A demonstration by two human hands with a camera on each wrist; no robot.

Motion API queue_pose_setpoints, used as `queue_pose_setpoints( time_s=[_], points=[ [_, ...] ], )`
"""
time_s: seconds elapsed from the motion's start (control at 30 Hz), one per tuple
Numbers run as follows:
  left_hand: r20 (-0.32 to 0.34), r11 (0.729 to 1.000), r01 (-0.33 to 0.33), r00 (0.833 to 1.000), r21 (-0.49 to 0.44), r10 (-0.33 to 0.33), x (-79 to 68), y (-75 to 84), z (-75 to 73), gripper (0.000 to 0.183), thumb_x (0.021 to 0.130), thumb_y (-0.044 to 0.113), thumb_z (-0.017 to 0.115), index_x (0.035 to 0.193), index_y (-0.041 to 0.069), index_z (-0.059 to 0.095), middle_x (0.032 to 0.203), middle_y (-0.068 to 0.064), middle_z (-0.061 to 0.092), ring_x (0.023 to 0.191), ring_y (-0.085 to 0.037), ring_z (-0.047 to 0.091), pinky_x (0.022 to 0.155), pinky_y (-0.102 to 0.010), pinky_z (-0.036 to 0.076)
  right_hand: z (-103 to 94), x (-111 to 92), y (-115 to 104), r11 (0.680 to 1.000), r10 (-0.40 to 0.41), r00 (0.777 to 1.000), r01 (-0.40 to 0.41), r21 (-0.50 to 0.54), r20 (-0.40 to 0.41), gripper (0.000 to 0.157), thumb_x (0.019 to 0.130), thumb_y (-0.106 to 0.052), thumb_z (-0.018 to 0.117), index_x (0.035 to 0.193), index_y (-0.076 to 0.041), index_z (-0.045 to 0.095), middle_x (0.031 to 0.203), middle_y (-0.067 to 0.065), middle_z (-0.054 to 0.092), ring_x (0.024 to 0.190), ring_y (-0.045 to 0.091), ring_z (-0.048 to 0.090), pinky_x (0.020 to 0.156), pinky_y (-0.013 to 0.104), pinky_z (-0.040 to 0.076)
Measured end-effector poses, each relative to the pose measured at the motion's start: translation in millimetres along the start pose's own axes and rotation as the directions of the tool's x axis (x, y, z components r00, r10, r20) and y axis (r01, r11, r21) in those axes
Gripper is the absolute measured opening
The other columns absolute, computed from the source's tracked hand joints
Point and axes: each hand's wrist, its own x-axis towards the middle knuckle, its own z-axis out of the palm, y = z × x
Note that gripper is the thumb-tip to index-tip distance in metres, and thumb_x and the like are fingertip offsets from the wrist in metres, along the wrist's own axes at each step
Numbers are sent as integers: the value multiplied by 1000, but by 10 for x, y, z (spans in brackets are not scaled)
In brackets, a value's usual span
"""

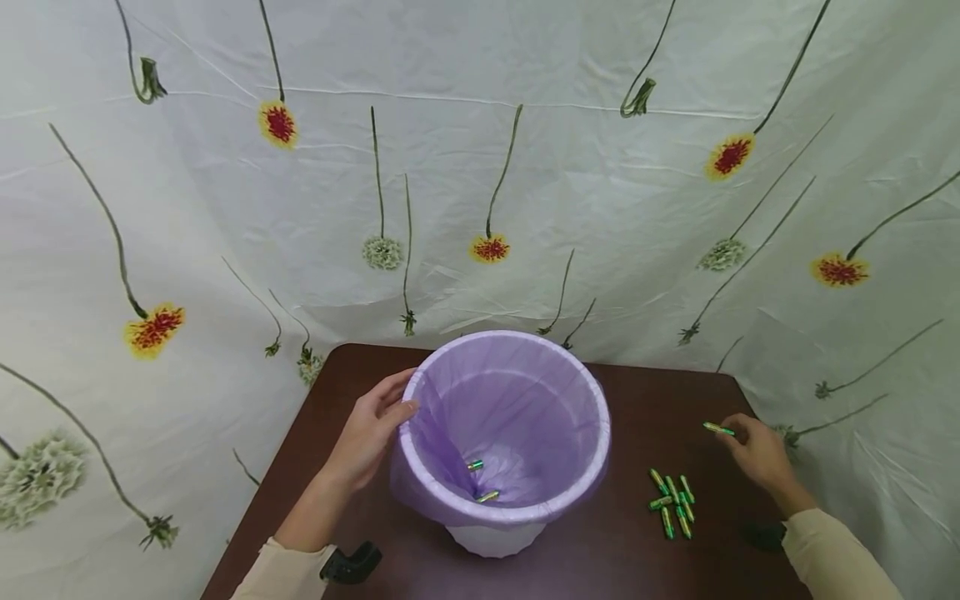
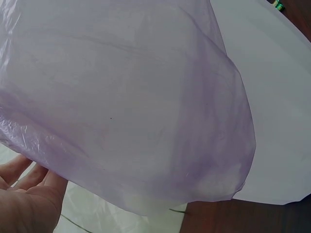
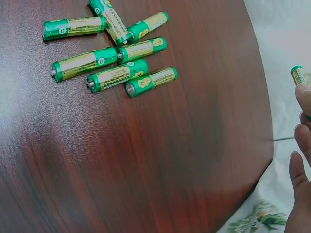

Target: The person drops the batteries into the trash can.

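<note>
A white waste bin (image 1: pixel 497 540) lined with a thin purple bag (image 1: pixel 517 417) stands upright on the table. My left hand (image 1: pixel 366 437) grips its left rim, the thumb over the edge and the fingers outside; the left wrist view shows the fingers against the hanging bag. Two green-and-gold batteries (image 1: pixel 487 496) lie inside, on the liner. Out to the right, my right hand (image 1: pixel 761 457) pinches another battery (image 3: pixel 298 76) between thumb and fingers, above the table. Several loose batteries (image 3: pixel 77 64) lie in a cluster between that hand and the bin.
The dark brown table (image 1: pixel 637 400) has rounded far corners. Behind and beside it hangs a pale cloth (image 1: pixel 600 192) printed with flowers. A black curved piece (image 1: pixel 351 563) sticks out at my left wrist.
</note>
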Motion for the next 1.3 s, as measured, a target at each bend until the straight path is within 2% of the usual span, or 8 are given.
queue_pose_setpoints(
  time_s=[0.1, 0.2, 0.4, 0.6, 0.77, 0.9, 1.13, 1.3],
  points=[
    [2, 1000, -4, 1000, -2, 4, 4, -5, 9, 53, 100, -2, 60, 150, -7, 43, 148, -28, 49, 121, -21, 61, 96, -31, 53, -61, 34, -30, 1000, -21, 999, 21, 13, 36, 11, 96, -6, 72, 102, 1, 66, 80, 8, 63, 61, 18, 50, 53, 37, 39],
    [3, 1000, -9, 1000, -4, 9, 9, -9, 17, 53, 100, -2, 60, 150, -7, 43, 148, -29, 49, 121, -21, 61, 96, -31, 53, -102, 68, -73, 999, -36, 999, 36, 19, 36, 11, 96, -7, 72, 103, 0, 67, 80, 6, 62, 61, 18, 49, 53, 37, 39],
    [-10, 1000, -5, 1000, 5, 5, -3, 6, 12, 52, 100, -2, 59, 150, -7, 44, 147, -29, 49, 120, -20, 61, 96, -30, 53, -104, 110, -165, 998, -40, 999, 38, 45, 32, 9, 97, -6, 71, 102, -1, 66, 88, 10, 66, 65, 19, 51, 56, 38, 40],
    [-9, 1000, 0, 1000, 8, 0, -17, 21, 8, 52, 101, -1, 59, 150, -6, 43, 148, -29, 49, 121, -21, 62, 96, -31, 53, -95, 169, -237, 998, -29, 999, 28, 59, 13, 10, 99, -7, 68, 105, -1, 63, 89, 11, 62, 62, 19, 45, 54, 37, 37],
    [-6, 1000, -3, 1000, -3, 3, -13, 8, 23, 52, 101, -1, 58, 150, -7, 43, 148, -30, 49, 121, -22, 62, 95, -31, 53, -132, 217, -327, 998, -10, 1000, 10, 57, 2, 12, 101, -9, 65, 109, -1, 61, 96, 16, 62, 63, 21, 42, 55, 38, 36],
    [-10, 1000, -11, 1000, -6, 11, -5, -6, 42, 52, 100, -2, 59, 149, -8, 43, 147, -30, 49, 120, -21, 62, 95, -31, 53, -168, 247, -400, 998, -3, 1000, 4, 56, -8, 12, 102, -8, 65, 109, 0, 60, 98, 16, 62, 64, 21, 42, 56, 38, 36],
    [-13, 1000, -18, 1000, 3, 18, -7, 0, 45, 52, 100, -2, 59, 149, -8, 43, 146, -31, 50, 118, -20, 63, 94, -30, 54, -244, 339, -553, 998, -5, 1000, 5, 64, 2, 10, 102, -9, 64, 108, -2, 59, 87, 9, 58, 62, 21, 42, 55, 38, 35],
    [-21, 1000, -13, 1000, 11, 13, -15, -2, 38, 51, 100, -2, 58, 149, -7, 44, 146, -30, 50, 118, -19, 63, 95, -30, 53, -297, 400, -659, 997, -37, 999, 37, 62, 11, 12, 103, -9, 63, 110, 0, 59, 101, 19, 62, 74, 27, 50, 65, 46, 42]
  ],
)
